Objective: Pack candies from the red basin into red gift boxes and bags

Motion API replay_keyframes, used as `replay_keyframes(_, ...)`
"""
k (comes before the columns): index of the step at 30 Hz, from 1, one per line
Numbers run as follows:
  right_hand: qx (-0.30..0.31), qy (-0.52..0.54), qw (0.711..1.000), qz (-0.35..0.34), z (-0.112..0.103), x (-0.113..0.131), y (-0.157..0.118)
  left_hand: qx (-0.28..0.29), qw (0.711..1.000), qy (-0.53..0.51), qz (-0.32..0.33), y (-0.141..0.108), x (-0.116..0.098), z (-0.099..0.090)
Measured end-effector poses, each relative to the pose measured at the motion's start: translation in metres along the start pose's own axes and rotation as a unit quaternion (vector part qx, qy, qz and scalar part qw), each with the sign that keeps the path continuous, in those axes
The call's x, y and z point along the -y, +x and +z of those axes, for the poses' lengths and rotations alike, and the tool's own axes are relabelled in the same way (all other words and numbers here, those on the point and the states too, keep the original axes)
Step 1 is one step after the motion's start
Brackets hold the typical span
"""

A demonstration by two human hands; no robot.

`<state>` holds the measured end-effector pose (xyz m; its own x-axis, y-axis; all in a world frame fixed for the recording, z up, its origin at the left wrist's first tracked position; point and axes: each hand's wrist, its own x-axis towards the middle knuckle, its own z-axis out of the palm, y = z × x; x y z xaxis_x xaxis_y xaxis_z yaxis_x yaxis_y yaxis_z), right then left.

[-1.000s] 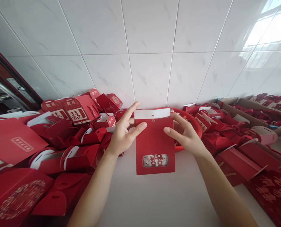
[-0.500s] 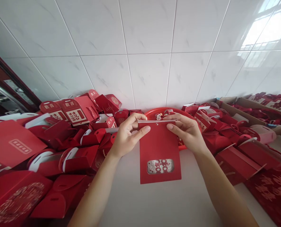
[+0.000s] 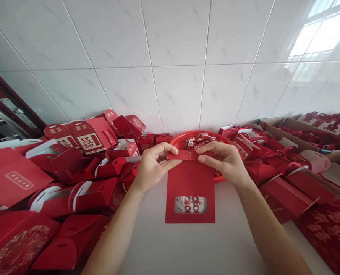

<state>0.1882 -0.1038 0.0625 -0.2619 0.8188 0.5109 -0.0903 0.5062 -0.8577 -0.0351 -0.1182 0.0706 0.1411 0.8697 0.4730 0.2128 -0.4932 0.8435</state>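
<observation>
A flat red paper packet (image 3: 190, 183) hangs upright above the pale table, its top flap folded toward me. Near its lower edge a rounded window shows a white and red pattern. My left hand (image 3: 158, 164) pinches the flap's left end between thumb and fingers. At the right end my right hand (image 3: 223, 160) pinches the same flap, thumb below and fingers on top. Behind the packet, a red plastic basket (image 3: 179, 140) holds small red wrapped pieces, partly hidden by the hands.
Piles of red boxes (image 3: 94, 191) cover the left side. More red boxes (image 3: 296, 191) lie to the right, with cardboard cartons (image 3: 301, 133) behind them. A white tiled wall (image 3: 175, 91) stands at the back; a dark door frame (image 3: 12, 103) is at far left.
The packet's top flap has folded down toward me, with both hands' fingers over it. More of the basket's contents shows. The whole view has shifted slightly.
</observation>
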Motion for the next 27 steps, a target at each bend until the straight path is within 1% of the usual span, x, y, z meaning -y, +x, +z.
replay_keyframes(4,-0.005,0.011,1.000,0.023,-0.0005,0.0003,-0.0012,0.050,0.998,0.034,0.000,-0.0001,0.0007,-0.0041)
replay_keyframes(6,-0.006,0.029,0.999,0.044,-0.0006,0.0017,-0.0018,0.059,0.997,0.038,0.006,0.0000,-0.0004,-0.0051)
replay_keyframes(10,-0.012,0.044,0.998,0.049,0.0008,0.0029,-0.0013,0.018,1.000,0.008,-0.016,0.0011,-0.0007,-0.0017)
replay_keyframes(14,-0.005,0.035,0.999,0.037,0.0020,0.0030,0.0003,0.009,1.000,-0.009,-0.010,0.0027,0.0030,0.0026)
replay_keyframes(20,0.058,0.051,0.995,0.070,0.0003,0.0058,-0.0008,-0.035,0.999,-0.022,0.001,0.0011,0.0039,0.0030)
replay_keyframes(23,0.054,0.051,0.994,0.078,0.0004,0.0059,-0.0019,-0.039,0.999,-0.025,-0.001,-0.0008,0.0021,0.0034)
replay_keyframes(27,0.039,0.048,0.996,0.071,0.0015,0.0078,-0.0026,-0.026,0.997,-0.065,-0.013,-0.0012,0.0001,0.0045)
